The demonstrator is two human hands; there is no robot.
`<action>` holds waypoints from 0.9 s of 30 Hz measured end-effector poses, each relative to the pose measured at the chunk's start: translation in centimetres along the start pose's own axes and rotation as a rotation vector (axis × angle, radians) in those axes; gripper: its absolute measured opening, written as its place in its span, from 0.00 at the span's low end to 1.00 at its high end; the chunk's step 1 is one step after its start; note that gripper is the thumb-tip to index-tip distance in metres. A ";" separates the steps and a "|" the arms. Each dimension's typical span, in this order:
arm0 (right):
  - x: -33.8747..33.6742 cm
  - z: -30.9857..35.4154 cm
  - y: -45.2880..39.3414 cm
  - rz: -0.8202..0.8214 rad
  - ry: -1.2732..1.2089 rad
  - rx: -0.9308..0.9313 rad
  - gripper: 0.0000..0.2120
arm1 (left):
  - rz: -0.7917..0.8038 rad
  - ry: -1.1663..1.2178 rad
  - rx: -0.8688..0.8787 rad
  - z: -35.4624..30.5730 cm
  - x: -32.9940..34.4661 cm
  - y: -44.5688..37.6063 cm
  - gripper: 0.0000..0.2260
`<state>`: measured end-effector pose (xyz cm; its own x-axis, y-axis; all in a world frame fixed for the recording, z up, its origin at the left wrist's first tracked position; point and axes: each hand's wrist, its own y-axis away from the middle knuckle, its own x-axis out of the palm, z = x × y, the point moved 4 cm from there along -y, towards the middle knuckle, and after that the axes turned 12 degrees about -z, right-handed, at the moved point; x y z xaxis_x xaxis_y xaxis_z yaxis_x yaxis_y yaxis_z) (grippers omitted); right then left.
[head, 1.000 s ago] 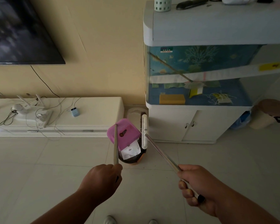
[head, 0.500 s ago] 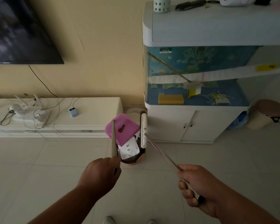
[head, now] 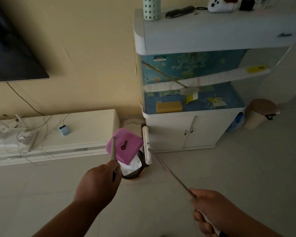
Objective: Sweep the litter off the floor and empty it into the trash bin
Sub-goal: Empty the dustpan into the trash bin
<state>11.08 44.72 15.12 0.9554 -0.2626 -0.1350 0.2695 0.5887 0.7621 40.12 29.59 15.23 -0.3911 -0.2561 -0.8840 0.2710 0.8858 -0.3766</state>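
Observation:
My left hand [head: 99, 183] is closed around the pale handle of a pink dustpan [head: 125, 146], which is tipped up over a small dark trash bin [head: 135, 174] on the floor. White paper litter [head: 132, 165] shows at the dustpan's lower edge, above the bin's mouth. My right hand [head: 210, 209] grips the long metal handle of the broom [head: 147, 145], whose white head stands upright just right of the dustpan, beside the bin. The bin is mostly hidden by the dustpan and litter.
A low white TV console [head: 85, 134] with routers and cables stands at the left, under a wall TV [head: 10, 53]. A fish tank on a white cabinet [head: 186, 134] rises behind the bin. A second lidded bin [head: 258, 113] sits at the right. Pale tiled floor lies in front.
The dustpan has tilted a little more over the bin and the white litter has slid lower. My view has shifted slightly; both hands keep their grips.

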 end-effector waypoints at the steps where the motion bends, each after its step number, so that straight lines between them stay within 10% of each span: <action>1: -0.1 -0.4 0.3 -0.014 0.028 -0.020 0.11 | 0.008 0.003 0.000 0.1 -0.1 -0.2 0.06; 11: 0.1 -3.5 2.6 -0.104 0.151 -0.049 0.09 | 0.109 0.055 0.069 -0.4 0.0 -1.5 0.06; 27: -2.7 -5.6 4.3 -0.232 -0.342 0.207 0.10 | 0.182 0.199 0.180 -7.5 3.6 -4.2 0.07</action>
<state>10.36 52.24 15.25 0.7685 -0.6270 -0.1271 0.4089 0.3286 0.8514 31.01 27.86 15.74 -0.4815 -0.0030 -0.8764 0.4969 0.8228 -0.2758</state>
